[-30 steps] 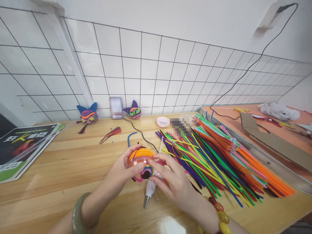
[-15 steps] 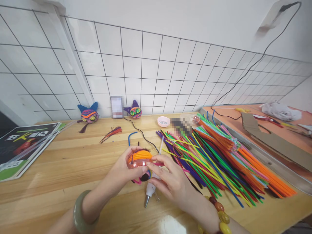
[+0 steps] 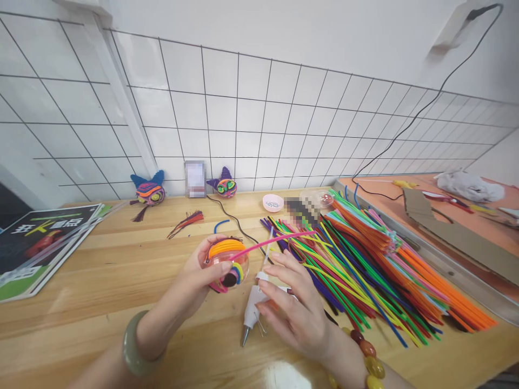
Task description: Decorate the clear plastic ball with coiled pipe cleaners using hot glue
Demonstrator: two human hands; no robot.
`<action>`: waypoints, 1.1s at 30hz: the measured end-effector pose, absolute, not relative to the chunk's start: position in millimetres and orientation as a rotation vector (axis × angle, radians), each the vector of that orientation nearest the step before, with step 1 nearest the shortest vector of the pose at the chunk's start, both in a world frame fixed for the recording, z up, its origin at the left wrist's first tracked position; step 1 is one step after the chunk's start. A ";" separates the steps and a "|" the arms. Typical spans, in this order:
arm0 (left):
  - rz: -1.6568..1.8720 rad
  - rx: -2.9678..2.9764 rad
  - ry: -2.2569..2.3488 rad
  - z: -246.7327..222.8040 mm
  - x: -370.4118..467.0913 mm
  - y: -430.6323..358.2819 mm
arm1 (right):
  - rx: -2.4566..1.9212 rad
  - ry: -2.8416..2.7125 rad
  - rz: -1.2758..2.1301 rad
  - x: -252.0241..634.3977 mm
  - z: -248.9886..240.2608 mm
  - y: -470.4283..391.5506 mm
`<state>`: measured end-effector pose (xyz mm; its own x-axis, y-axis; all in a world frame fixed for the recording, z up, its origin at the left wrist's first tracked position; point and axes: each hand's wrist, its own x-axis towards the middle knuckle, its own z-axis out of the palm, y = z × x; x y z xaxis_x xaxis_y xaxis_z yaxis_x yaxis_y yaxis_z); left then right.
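Orange strips [image 3: 227, 247] cap the clear ball [image 3: 240, 260], which the person holds up off the wooden table [image 3: 44, 335], just left of the glue gun [image 3: 252, 308]. Lower on the ball, facing the person, is a black disc [image 3: 229, 280] edged with yellow and blue. The left hand [image 3: 203, 273] is curled around the ball's left side, thumb across its front, fingers mostly hidden behind. From near the thumb tip a pink stem [image 3: 279, 238] runs out to the right, passing over the glue stick [image 3: 268, 246] and the near edge of the stem pile [image 3: 348, 275].

The right hand [image 3: 294, 308] is apart from the ball, half open, fingers spread and lightly bent, with nothing seen in its grasp. It hangs over the right side of the glue gun; whether it touches the gun I cannot tell. The gun's metal nozzle points toward the person.

Behind the hands lie a short blue stem [image 3: 221, 223] and a red and dark tassel [image 3: 186, 222]. Along the wall stand a blue-eared figure [image 3: 148, 190], a blurred screen [image 3: 195, 178] and a purple-eared figure [image 3: 225, 185], with a pink bowl [image 3: 273, 203] farther right. A magazine [image 3: 44, 243] lies at far left, cardboard [image 3: 458, 227] at far right.
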<state>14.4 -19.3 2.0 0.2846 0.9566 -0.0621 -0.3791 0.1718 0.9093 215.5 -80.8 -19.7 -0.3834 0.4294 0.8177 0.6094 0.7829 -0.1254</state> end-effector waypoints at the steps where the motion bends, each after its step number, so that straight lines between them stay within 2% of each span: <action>1: 1.093 0.912 0.767 2.6 14.0 -19.0 | -0.763 -2.033 -0.211 215.7 -18.7 -80.3; 8: 1.090 0.786 0.840 1.2 10.4 -12.1 | -0.827 -1.875 -0.013 216.9 -16.7 -71.2; 14: 1.012 0.712 0.961 -3.0 10.7 -10.6 | -0.935 -1.961 0.125 213.0 -29.3 -67.7; 21: 0.966 0.618 0.931 4.6 15.7 -21.4 | -1.069 -2.046 0.123 205.6 -33.9 -71.1; 33: 0.940 0.576 0.904 2.3 23.3 -29.6 | -1.024 -2.070 0.126 203.1 -42.0 -69.9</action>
